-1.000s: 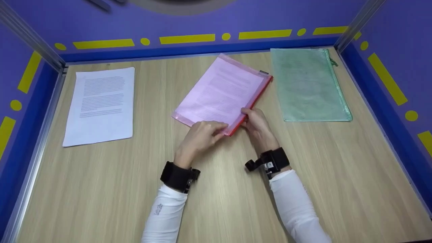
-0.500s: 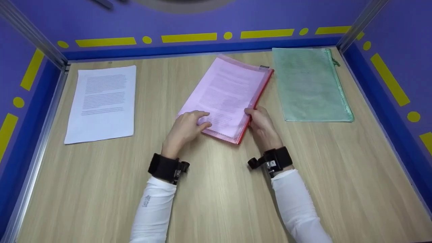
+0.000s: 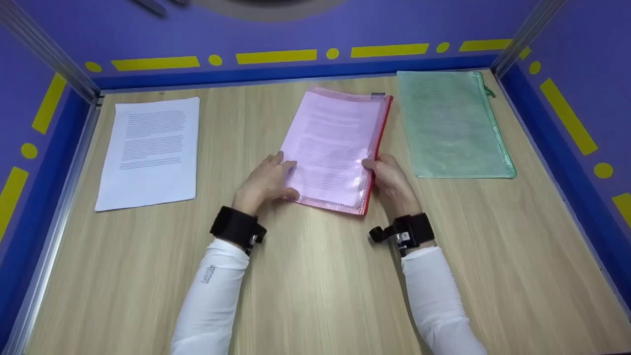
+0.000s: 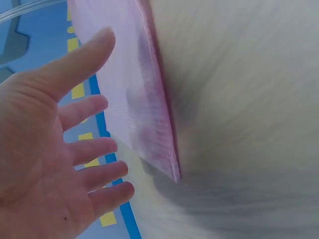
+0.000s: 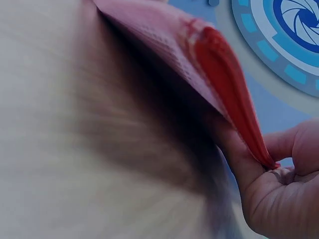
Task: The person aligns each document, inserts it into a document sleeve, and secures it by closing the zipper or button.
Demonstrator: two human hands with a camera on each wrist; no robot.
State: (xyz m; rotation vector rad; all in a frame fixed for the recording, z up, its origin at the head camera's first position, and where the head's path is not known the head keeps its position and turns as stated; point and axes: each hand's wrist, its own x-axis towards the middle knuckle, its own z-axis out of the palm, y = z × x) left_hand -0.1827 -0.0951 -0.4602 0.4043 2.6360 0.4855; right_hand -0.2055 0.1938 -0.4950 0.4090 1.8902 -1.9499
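A pink zip pouch (image 3: 330,148) with a red zipper edge and printed pages inside lies at the centre of the head view. Its right, zipper side is pinched by my right hand (image 3: 394,180), thumb on top and fingers beneath. In the right wrist view the red zipper edge (image 5: 224,84) is raised off the table, with a dark shadow under it. My left hand (image 3: 263,182) is at the pouch's lower left edge, fingers spread and loosely straight. The left wrist view shows the left thumb (image 4: 84,59) overlapping the pouch and the palm holding nothing.
A stack of printed paper (image 3: 150,153) lies at the left of the wooden table (image 3: 305,281). At the right lies a green mesh zip pouch (image 3: 453,123), close to the pink one. Purple-blue walls (image 3: 276,37) enclose the back and both sides.
The pink pouch has turned more upright, its near end swinging right and towards me. My left hand has moved left from the lower zipper corner to the left edge; the right hand keeps its pinch.
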